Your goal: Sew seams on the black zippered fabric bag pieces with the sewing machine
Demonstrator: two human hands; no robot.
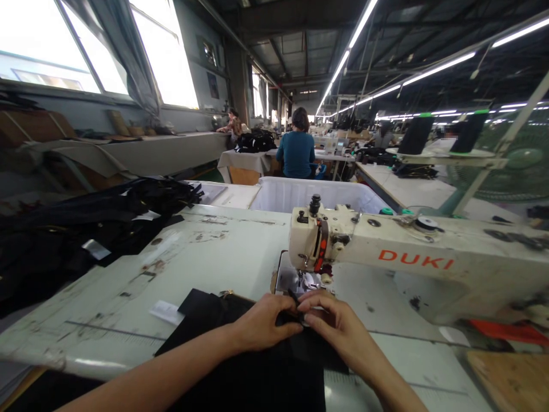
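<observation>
Black fabric (274,372) lies over the front of the sewing table, with a small gold zipper pull (226,293) at its upper edge. My left hand (266,320) pinches the fabric, thumb and fingers closed. Right beside it, my right hand (332,320) also has its fingertips closed on the black fabric, so both hands nearly meet. Just beyond the fingers stands the needle and presser foot area of a white sewing machine (412,240). The exact edge between the fingertips is partly hidden. A white label (166,312) sticks out at the fabric's left.
Dark garments (86,229) are heaped along the left of the table (240,246). A white plastic bin (274,191) stands behind the machine. Thread cones (417,133) and a fan (514,154) are at right. A person in a teal top (298,151) sits ahead, facing away.
</observation>
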